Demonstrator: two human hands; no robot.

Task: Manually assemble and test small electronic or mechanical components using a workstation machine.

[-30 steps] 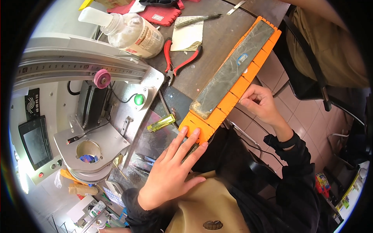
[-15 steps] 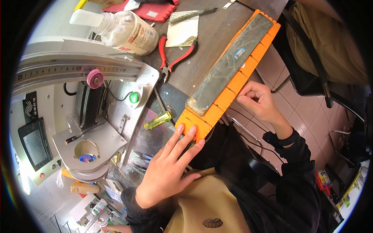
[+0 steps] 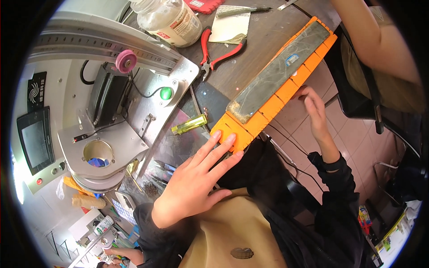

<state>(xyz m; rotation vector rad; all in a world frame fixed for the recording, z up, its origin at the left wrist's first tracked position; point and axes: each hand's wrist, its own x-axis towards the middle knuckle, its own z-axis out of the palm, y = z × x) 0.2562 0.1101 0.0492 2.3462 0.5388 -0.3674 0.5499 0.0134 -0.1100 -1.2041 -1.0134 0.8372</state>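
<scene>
A long orange board (image 3: 272, 111) with a notched edge lies aslant over the bench's right edge. On top of it rests a grey veined stone slab (image 3: 277, 73) with a small blue label and a crumbly, tan near end. My left hand (image 3: 192, 178) is open, fingers spread, its fingertips laid on the board's near end. Beside the board's right edge is my right hand (image 3: 317, 116), its fingers loosely bent and apart. No object shows in it, though its fingertips come close to the edge and are partly hard to see.
Left of the board lie a yellow-handled tool (image 3: 190, 125) and red-handled pliers (image 3: 210, 53). A jar (image 3: 170, 22) and notepad (image 3: 230, 27) are farther back. A metal machine (image 3: 107, 129) with a ruler rail fills the left. Another person's arm (image 3: 380, 40) appears at upper right, near a black chair.
My view has shifted, so the bench things sit differently in it. My right hand has loosened from a curled pinch, its fingers now straighter. My left hand stays on the board.
</scene>
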